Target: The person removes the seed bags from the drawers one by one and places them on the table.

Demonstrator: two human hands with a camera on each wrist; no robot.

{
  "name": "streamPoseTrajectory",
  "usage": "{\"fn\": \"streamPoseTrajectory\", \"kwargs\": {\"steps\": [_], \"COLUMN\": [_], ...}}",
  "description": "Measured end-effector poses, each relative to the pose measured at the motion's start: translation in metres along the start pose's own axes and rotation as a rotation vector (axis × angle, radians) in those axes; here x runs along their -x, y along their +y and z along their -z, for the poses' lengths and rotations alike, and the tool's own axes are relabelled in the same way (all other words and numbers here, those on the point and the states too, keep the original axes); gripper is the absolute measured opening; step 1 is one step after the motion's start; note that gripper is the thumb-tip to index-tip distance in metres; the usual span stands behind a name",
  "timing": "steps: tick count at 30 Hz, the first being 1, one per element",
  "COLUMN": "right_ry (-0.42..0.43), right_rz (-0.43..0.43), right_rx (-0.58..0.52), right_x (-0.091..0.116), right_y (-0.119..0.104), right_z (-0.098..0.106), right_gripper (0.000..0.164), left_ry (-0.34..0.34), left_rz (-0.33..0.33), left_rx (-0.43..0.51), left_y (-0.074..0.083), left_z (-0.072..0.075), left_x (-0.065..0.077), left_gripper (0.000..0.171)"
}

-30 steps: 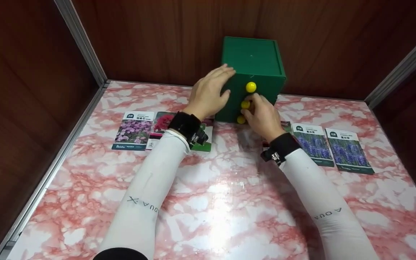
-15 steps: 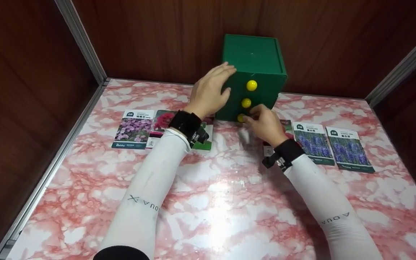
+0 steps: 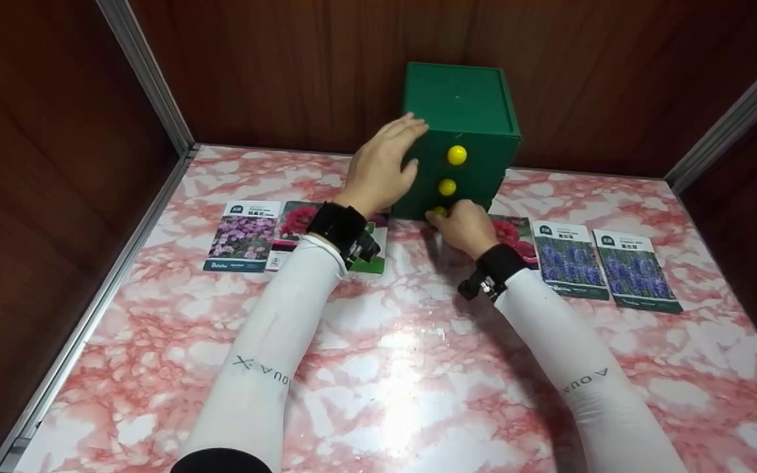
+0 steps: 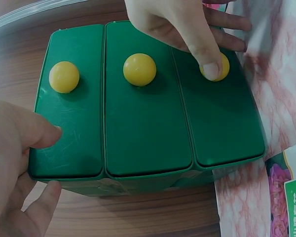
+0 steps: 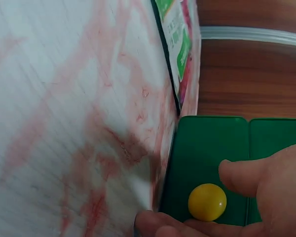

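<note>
A green three-drawer box (image 3: 460,98) stands against the back panel, its drawers closed flush. Each drawer has a round yellow knob, the top one (image 3: 457,155) and middle one (image 3: 447,187) fully in sight. My left hand (image 3: 382,167) rests on the box's left side, fingers at the top edge, thumb over the top drawer's front in the left wrist view. My right hand (image 3: 467,226) is at the bottom knob (image 5: 207,202). Its thumb overlaps that knob in the left wrist view; the right wrist view shows a gap between thumb and knob, fingers stretched along the other side.
Flower seed packets lie left of the box: one with pink-purple flowers (image 3: 244,236), one with a red flower (image 3: 296,226). To the right are a red-flower packet (image 3: 516,236) and two with purple flowers (image 3: 569,259). The marbled table (image 3: 352,394) is enclosed by wood panels.
My right hand has moved down from the middle knob to the bottom knob, uncovering the middle knob and the red-flower packet at right. The left hand has stayed on the box.
</note>
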State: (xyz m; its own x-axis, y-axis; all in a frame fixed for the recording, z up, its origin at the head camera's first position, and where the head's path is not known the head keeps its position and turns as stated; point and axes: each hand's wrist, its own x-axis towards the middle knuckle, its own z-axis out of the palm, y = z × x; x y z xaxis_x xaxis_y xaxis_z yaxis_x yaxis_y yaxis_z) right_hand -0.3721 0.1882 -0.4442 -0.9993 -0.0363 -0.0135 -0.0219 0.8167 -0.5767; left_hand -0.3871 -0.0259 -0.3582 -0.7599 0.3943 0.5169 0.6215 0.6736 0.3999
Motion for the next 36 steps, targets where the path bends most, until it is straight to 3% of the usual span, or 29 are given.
{"fn": "streamPoseTrajectory", "kwargs": {"steps": [10, 17, 25, 36], "right_ry": [-0.004, 0.013, -0.030, 0.019], "right_rz": [-0.028, 0.022, 0.012, 0.123], "right_rx": [0.077, 0.106, 0.127, 0.191], "right_x": [-0.002, 0.004, 0.026, 0.062], "right_y": [-0.001, 0.000, -0.001, 0.001], "right_z": [-0.001, 0.001, 0.003, 0.001], "right_gripper": [0.046, 0.046, 0.051, 0.048], "left_ry": [-0.002, -0.006, -0.010, -0.013], "left_rz": [-0.001, 0.000, 0.002, 0.010], "left_rx": [0.007, 0.010, 0.002, -0.013], "left_y": [0.000, 0.002, 0.001, 0.002], "left_z": [0.001, 0.000, 0.000, 0.000], "left_x": [0.000, 0.000, 0.000, 0.000], "left_gripper": [0.052, 0.053, 0.054, 0.054]}}
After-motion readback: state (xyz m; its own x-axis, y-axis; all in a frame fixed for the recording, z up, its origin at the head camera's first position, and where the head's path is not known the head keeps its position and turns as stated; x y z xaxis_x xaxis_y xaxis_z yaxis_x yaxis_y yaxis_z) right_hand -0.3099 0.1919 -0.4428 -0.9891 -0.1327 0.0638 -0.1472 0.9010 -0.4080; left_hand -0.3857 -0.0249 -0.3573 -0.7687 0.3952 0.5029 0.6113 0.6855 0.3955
